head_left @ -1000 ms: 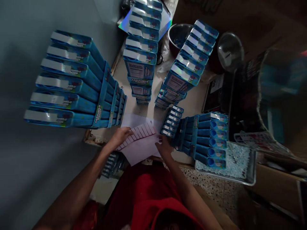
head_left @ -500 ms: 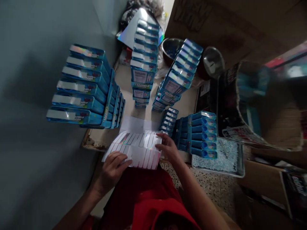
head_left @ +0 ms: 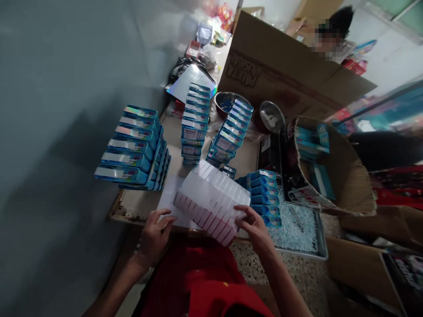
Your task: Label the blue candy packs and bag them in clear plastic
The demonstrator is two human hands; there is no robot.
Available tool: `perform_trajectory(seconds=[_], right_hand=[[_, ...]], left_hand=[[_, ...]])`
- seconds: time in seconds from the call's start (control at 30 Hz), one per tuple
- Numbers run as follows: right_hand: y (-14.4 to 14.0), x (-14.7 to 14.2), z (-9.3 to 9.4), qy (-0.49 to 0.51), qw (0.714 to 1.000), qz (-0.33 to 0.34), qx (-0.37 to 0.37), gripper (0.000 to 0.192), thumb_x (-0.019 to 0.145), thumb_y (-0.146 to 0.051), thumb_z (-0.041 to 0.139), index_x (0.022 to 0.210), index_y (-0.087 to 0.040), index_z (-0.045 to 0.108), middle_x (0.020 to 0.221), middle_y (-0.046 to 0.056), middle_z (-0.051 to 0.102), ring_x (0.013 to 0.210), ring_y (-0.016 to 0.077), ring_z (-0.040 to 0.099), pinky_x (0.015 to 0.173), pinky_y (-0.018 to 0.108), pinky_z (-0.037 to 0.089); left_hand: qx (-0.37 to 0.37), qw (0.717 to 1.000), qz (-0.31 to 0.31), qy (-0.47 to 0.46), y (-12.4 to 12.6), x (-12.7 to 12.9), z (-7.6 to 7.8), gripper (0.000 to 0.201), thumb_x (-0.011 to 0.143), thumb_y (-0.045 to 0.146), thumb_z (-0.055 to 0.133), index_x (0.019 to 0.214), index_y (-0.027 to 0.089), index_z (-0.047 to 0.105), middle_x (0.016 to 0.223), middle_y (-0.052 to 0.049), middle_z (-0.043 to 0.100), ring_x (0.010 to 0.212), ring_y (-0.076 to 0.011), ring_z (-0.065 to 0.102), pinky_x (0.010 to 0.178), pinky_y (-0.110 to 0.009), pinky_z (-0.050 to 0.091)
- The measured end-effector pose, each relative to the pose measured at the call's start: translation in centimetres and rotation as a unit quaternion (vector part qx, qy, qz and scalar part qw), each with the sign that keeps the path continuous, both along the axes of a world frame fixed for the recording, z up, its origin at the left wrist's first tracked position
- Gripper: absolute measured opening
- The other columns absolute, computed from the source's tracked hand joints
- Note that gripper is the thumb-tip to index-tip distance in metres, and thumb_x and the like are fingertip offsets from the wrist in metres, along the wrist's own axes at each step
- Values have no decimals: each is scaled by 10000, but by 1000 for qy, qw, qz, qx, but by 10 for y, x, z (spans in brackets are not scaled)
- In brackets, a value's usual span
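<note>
My right hand [head_left: 254, 226] grips the lower right edge of a white slotted card insert [head_left: 211, 200], which is lifted and tilted above the table's near edge. My left hand [head_left: 154, 232] sits at the near table edge, fingers curled over the edge of a flat white sheet [head_left: 168, 198] lying under the insert. Just right of the insert stands a stack of blue tubes in boxes [head_left: 266, 193].
Stacks of blue boxes stand at the left [head_left: 134, 147] and centre [head_left: 194, 123], with a leaning one [head_left: 229, 132]. A metal tray [head_left: 299, 233] of pale granules sits right. Two metal bowls [head_left: 228, 101], an open carton [head_left: 325, 163], a big cardboard box [head_left: 280, 70] and another person behind it.
The white insert was lifted off the table, turned and opened up. My left hand slid back to the near edge. The view has tilted up, showing the room beyond.
</note>
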State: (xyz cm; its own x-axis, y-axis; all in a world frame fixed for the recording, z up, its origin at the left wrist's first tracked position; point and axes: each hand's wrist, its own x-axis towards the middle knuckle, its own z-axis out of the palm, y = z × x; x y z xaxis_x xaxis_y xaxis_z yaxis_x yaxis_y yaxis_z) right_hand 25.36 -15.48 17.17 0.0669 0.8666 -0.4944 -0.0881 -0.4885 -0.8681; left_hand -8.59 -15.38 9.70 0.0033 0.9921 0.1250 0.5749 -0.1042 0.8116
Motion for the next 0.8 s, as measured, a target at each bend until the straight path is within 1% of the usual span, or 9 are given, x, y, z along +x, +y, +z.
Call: perform_trajectory(seconds=[0.03,0.07,0.17,0.3,0.43,0.53,0.63,0.7,0.8], right_hand=[[-7,-6,-1,-8,1000,25,-5,383,743,-330,811,1101,-236,712,667,-40,590,569,141,482,565,261,390],[-14,-12,-4,-16,998,54,-10,356,755,-346,806,1082,-233,720,650,-38,577,563,144,480,561,265,390],[-33,-33,-20,-30,992,121,-26,325,798,-400,777,1075,-240,718,651,-23,583,571,162,512,565,281,414],[-43,-61,-56,-69,967,245,-35,346,764,-419,783,1063,-258,714,757,11,652,634,199,579,601,311,468],[-44,-107,-72,-36,911,411,-9,213,879,-461,671,832,-253,676,795,30,649,745,228,604,701,339,487],[-49,-157,-75,-22,841,541,7,275,957,-409,569,741,-242,603,748,16,607,715,197,565,680,305,462],[-54,-204,-85,-39,724,687,51,92,909,-275,591,865,-241,665,937,34,666,787,187,618,740,300,494],[-53,-227,-94,-85,646,753,97,211,842,-187,636,1037,-241,697,1181,77,665,929,213,666,849,331,513],[-42,-244,-102,-184,579,780,153,340,839,-133,626,1158,-237,679,1232,102,670,1080,255,667,949,362,502]], left_hand=[[-100,992,53,-63,-3,-1,-5,214,900,424,681,1027,268,755,1155,-100,683,1112,-295,647,1000,-493,530],[-213,961,103,-142,-8,0,-10,398,858,525,707,1160,266,712,1222,-119,659,1132,-311,648,975,-500,542],[-461,784,173,-378,-30,12,-14,902,740,729,731,1481,293,456,1341,-177,614,1080,-342,692,821,-502,587],[-457,668,150,-568,-58,46,-6,934,665,584,876,1469,318,480,1273,-148,669,1022,-305,719,768,-416,581],[-407,607,248,-636,-78,70,-8,609,557,493,925,1052,196,729,993,-111,740,818,-230,693,701,-332,554],[-382,584,406,-590,-102,59,-26,396,548,438,878,783,163,719,747,-90,711,662,-216,660,626,-334,533],[-337,587,543,-497,-138,18,-48,294,593,394,826,728,176,683,673,-64,685,626,-214,646,582,-328,508],[-322,589,597,-439,-171,-17,-56,268,657,399,795,733,179,662,660,-49,671,626,-208,641,578,-323,502],[-319,613,642,-332,-227,-65,-52,259,823,412,719,814,158,672,750,-60,687,697,-201,651,627,-326,528]])
